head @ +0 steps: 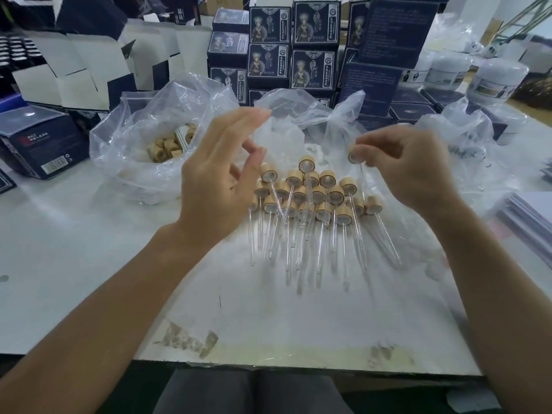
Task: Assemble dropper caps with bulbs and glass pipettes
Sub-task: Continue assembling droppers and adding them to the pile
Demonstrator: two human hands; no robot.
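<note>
While in fingers [370, 152], one dropper [357, 162]

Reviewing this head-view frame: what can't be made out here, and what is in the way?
- Right hand grip: it pinches a dropper cap; its bulb is hidden behind the fingers.
- Left hand: fingers spread, motion-blurred.
- Middle plastic bag: contents are a white blur through the film.
- Left plastic bag: loose wooden caps partly veiled by glare.
- Box print: too small to read.

Bright even light, soft shadows, slight blur, wide-angle edge bending
</note>
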